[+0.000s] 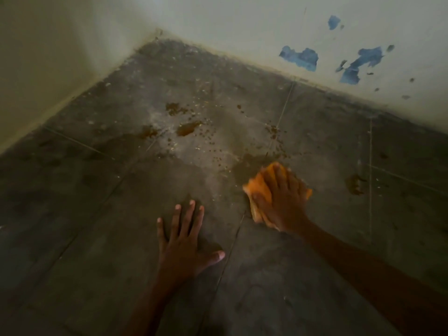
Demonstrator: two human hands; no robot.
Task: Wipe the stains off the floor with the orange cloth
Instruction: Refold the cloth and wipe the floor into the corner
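My right hand (282,202) lies flat on the orange cloth (260,187) and presses it onto the grey tiled floor (97,238), fingers spread over it. The cloth is bunched, with its edges showing left of and beyond my fingers. A smeared brown patch (247,163) sits just beyond the cloth. Farther off lie a brown puddle (188,129), a dark blotch (174,108), another (148,133) and several small specks. One more brown stain (354,184) is to the right of the cloth. My left hand (186,241) rests palm down on the floor, fingers apart, holding nothing.
Two pale walls meet in a corner (155,37) at the back. The right wall (266,25) has flaked paint showing blue patches (301,58). Tile joints (283,110) run across the floor.
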